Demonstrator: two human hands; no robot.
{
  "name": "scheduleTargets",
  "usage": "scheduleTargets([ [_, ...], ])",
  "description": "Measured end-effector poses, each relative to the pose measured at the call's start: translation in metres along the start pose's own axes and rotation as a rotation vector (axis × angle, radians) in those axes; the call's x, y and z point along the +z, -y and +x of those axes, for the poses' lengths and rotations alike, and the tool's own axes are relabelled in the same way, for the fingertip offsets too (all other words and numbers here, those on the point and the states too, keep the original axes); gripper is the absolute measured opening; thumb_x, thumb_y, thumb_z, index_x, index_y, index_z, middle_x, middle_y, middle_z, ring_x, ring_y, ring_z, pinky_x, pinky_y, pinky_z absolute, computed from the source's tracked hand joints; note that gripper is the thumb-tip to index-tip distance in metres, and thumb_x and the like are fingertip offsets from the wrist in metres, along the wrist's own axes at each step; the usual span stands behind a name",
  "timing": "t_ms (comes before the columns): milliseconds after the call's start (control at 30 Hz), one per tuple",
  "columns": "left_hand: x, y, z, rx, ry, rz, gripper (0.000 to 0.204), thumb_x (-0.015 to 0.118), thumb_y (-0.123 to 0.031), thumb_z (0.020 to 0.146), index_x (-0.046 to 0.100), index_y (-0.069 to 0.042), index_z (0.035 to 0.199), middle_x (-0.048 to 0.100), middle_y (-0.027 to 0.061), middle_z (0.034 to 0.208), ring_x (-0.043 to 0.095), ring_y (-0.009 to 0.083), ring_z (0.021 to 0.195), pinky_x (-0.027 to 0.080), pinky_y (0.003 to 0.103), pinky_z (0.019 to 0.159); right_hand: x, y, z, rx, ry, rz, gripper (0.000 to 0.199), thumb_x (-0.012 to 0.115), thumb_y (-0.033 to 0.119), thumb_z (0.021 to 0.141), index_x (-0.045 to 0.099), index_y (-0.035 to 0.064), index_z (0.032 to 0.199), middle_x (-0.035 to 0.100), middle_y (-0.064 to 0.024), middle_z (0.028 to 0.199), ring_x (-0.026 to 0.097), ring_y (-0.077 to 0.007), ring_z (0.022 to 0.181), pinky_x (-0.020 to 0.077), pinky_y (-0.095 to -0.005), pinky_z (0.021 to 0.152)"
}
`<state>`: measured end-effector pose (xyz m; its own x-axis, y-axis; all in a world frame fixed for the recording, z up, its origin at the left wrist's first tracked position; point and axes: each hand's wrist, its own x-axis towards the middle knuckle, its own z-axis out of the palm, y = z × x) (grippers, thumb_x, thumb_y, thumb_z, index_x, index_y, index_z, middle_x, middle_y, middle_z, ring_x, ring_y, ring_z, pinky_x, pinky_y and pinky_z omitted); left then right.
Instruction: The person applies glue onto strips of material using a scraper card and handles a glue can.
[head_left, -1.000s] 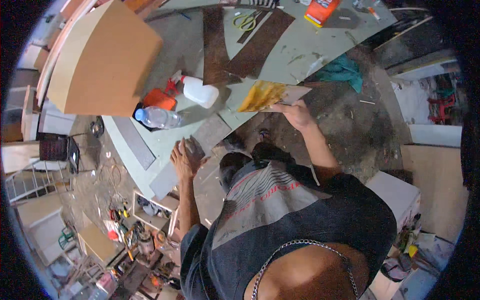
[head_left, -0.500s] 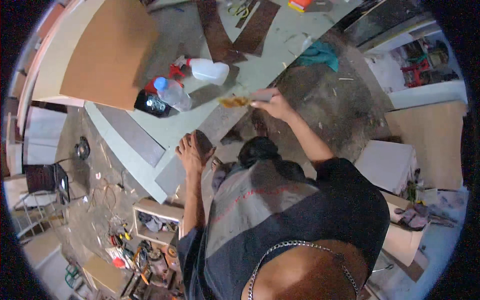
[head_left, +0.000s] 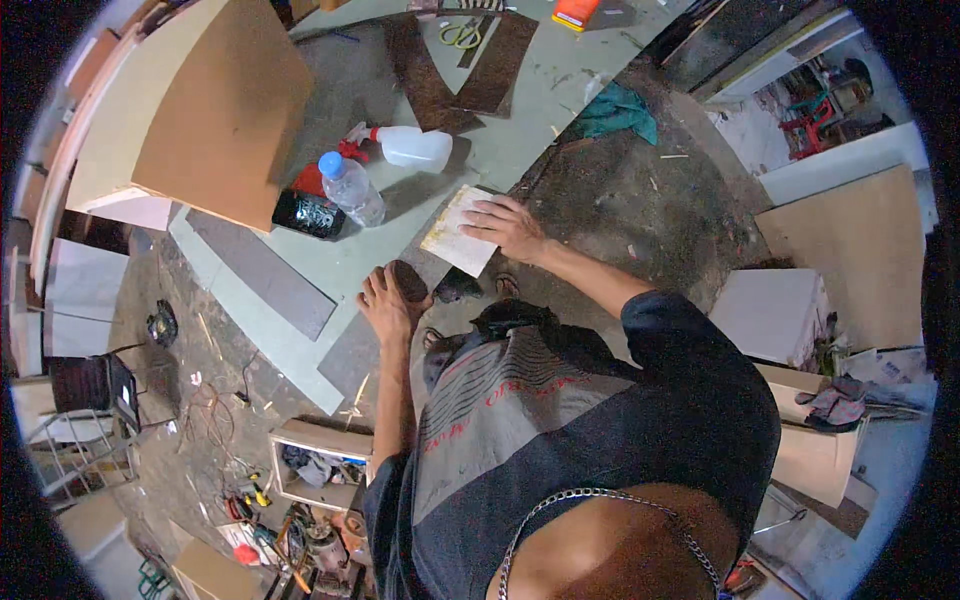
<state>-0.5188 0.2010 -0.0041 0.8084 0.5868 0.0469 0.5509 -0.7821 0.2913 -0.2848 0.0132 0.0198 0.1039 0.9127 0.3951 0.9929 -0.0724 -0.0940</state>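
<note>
Cluttered workshop floor around a pale green bench point(head_left: 300, 270). Right hand point(head_left: 508, 225) lies flat, fingers spread, pressing a yellowish sheet of sandpaper point(head_left: 455, 232) onto the bench edge. Left hand point(head_left: 385, 300) rests open on a grey strip point(head_left: 365, 345), near the sheet's lower left. Water bottle point(head_left: 352, 188) and white spray bottle point(head_left: 410, 148) stand beyond.

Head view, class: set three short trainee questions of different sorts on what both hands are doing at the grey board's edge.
1. True or false: the right hand lies flat on the pale yellowish sheet of sandpaper.
2. What does the left hand rest on?
3. Which stands nearest the sheet: A) clear plastic bottle with blue cap B) yellow-handled scissors C) teal cloth

Key: 1 true; 2 the grey board's edge; 3 A.
</note>
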Motion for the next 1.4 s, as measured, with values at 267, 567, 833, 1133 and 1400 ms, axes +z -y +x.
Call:
scheduleTargets([
  [267,0.001,0.001,0.002,0.010,0.020,-0.023,0.104,0.090,-0.049,0.050,0.048,-0.013,0.139,0.049,0.0097,0.135,0.044,0.0315,0.127,0.032,0.052,0.102,0.038,0.000,-0.011,0.037,0.013,-0.024,0.048,0.056,0.010,0.081,0.066,0.0227,0.126,0.061,-0.0018,0.135,0.054,-0.0220,0.129,0.0362,-0.0447,0.114],
  [567,0.001,0.004,0.008,0.044,0.041,-0.013,0.106,0.093,-0.046,0.046,0.049,-0.015,0.138,0.050,0.0092,0.134,0.045,0.0313,0.125,0.035,0.050,0.101,0.029,0.029,-0.021,0.067,-0.026,-0.034,0.035,0.053,0.016,0.087,0.070,0.0244,0.117,0.064,-0.0007,0.130,0.055,-0.0199,0.127,0.0358,-0.0460,0.114],
  [833,-0.001,0.009,0.009,0.030,0.097,0.003,0.106,0.093,-0.048,0.044,0.049,-0.010,0.133,0.052,0.0132,0.127,0.048,0.0346,0.119,0.038,0.050,0.097,0.026,0.025,0.002,0.138,-0.111,-0.012,0.039,0.057,0.012,0.083,0.070,0.0232,0.118,0.064,-0.0002,0.128,0.055,-0.0189,0.126,0.0362,-0.0464,0.113],
  [1133,-0.027,0.012,0.014,0.130,0.202,-0.030,0.099,0.093,-0.041,0.046,0.048,-0.011,0.130,0.050,0.0143,0.122,0.049,0.0358,0.116,0.042,0.051,0.095,0.025,0.025,-0.039,0.044,-0.038,0.052,0.038,0.057,0.017,0.085,0.069,0.0250,0.120,0.064,0.0008,0.130,0.056,-0.0206,0.127,0.0331,-0.0494,0.116],
  [1400,-0.018,0.024,0.018,0.211,0.227,-0.049,0.105,0.093,-0.040,0.046,0.046,-0.011,0.135,0.050,0.0127,0.123,0.047,0.0355,0.118,0.041,0.050,0.097,0.005,0.028,-0.067,0.023,0.076,0.008,0.044,0.058,0.021,0.086,0.063,0.0279,0.129,0.058,0.0034,0.139,0.048,-0.0210,0.134,0.0312,-0.0514,0.117],
])
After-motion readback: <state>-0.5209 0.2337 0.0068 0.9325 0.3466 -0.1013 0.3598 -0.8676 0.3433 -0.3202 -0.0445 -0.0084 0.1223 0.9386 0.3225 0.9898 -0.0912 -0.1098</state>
